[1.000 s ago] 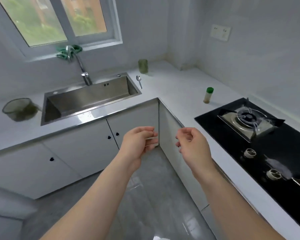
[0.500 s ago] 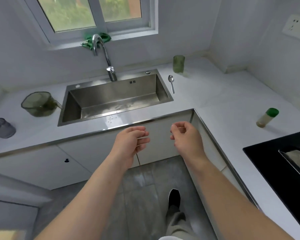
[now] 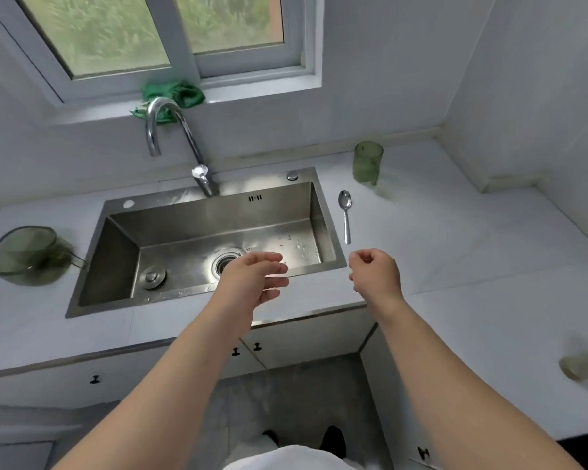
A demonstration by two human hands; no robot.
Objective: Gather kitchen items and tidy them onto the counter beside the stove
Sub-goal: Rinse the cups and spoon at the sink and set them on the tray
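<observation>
A white counter [image 3: 455, 266] runs along the wall and turns a corner at the right, with a window [image 3: 150, 35] above it and pale cabinets [image 3: 302, 337] below. A steel sink [image 3: 123, 252] is set into the counter under the window, and a curved tap [image 3: 170, 120] rises from its back edge. Both bare arms reach forward from the bottom of the view. The left hand [image 3: 255, 281] hovers over the front right part of the sink with its fingers relaxed and nearly straight, holding nothing. The right hand [image 3: 375, 276] hangs over the counter just beside the sink's front right corner, its fingers curled in toward the palm with thumb and forefinger close together, and nothing is in it. A green see-through bowl [image 3: 24, 256] stands on the counter to the left of the sink. A green cloth [image 3: 174, 93] lies bunched on the sill behind the tap. A green cup [image 3: 368, 162] stands upright near the back wall, to the right of the sink. A blurred bottle [image 3: 584, 366] with a green cap sits at the far right edge. The spoon [image 3: 346, 215] lies on the counter just beside the sink's right rim, bowl end toward the wall, its handle end near the right hand but apart from it
</observation>
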